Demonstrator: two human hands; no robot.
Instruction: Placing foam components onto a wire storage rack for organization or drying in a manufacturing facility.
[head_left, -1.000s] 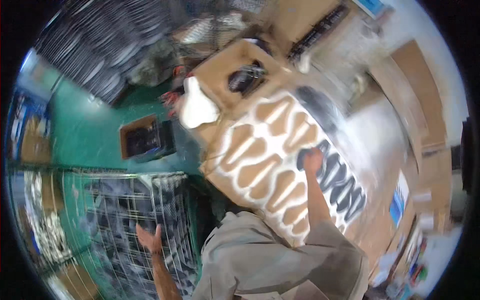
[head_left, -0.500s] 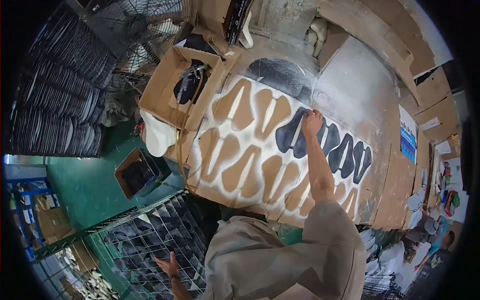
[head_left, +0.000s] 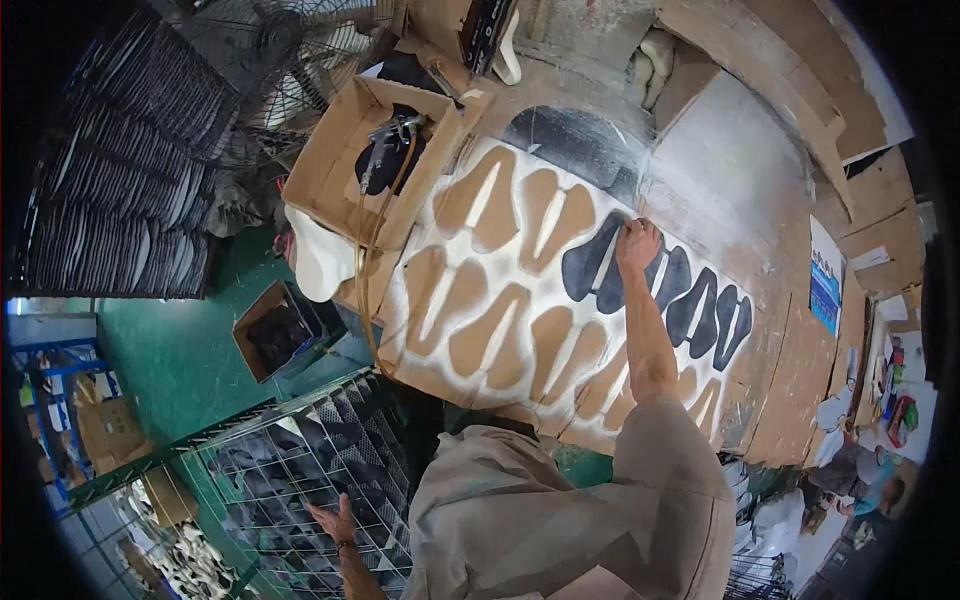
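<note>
Several black peanut-shaped pads (head_left: 592,262) lie in a row on a cardboard sheet (head_left: 470,392) coated with white overspray. Bare brown outlines of the same shape cover the rest of the sheet. My right hand (head_left: 640,246) reaches over the row, its fingers bent together at the upper end of one pad, which is partly hidden under the hand and forearm. To the lower left, my left hand (head_left: 335,518) hovers by a wire rack (head_left: 262,470) holding dark pieces. Its fingers are spread and nothing is in them.
A cardboard box (head_left: 335,190) with a spray gun (head_left: 388,135) and hose stands at the sheet's upper left. Stacks of dark sheets (head_left: 120,190) and a wire fan (head_left: 270,40) fill the left. A small box (head_left: 275,330) sits lower down. A person (head_left: 860,480) is at far right.
The whole view has shifted slightly, so the table appears a little farther right. My right hand stays at the black pads; my left hand remains by the rack, fingers still spread.
</note>
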